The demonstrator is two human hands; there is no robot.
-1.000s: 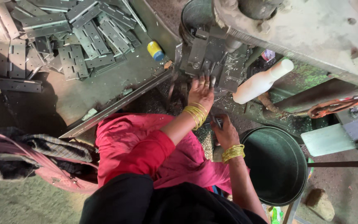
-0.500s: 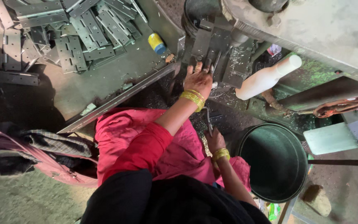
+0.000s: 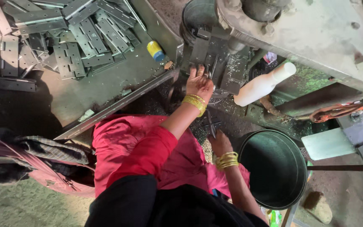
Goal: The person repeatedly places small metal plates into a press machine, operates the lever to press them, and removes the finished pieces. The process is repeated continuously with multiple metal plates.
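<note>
Head view, looking straight down. My left hand (image 3: 199,83) is up at the dark metal machine block (image 3: 215,54), fingers (image 3: 199,71) spread apart and lying against its lower edge; can't tell if anything sits under them. Yellow bangles (image 3: 195,103) on that wrist, red sleeve (image 3: 148,153) behind.

My right hand (image 3: 219,143) is lower, just beside the rim of the green bucket (image 3: 274,168). Fingers curled together around a thin metal piece (image 3: 210,122) that sticks up toward the machine (small and dark, so I can't say what kind of part it is). More yellow bangles (image 3: 227,159) on that wrist.

Left of the machine: a metal desk (image 3: 97,90) with a heap of flat grey hinge plates (image 3: 76,38) across its far side, well apart from both hands. A small yellow-and-blue roll (image 3: 155,50) lies on the desk near the machine. A loose angle strip (image 3: 114,107) runs along the desk's near edge.

Right of my left hand: a white plastic bottle (image 3: 263,84) lying tilted against the machine frame. Metal shavings (image 3: 240,69) on the block next to it.

Bottom left: a pink bag (image 3: 43,176) with a checked cloth (image 3: 43,149) on the floor. A stone (image 3: 318,207) lies near the bucket, lower right.
</note>
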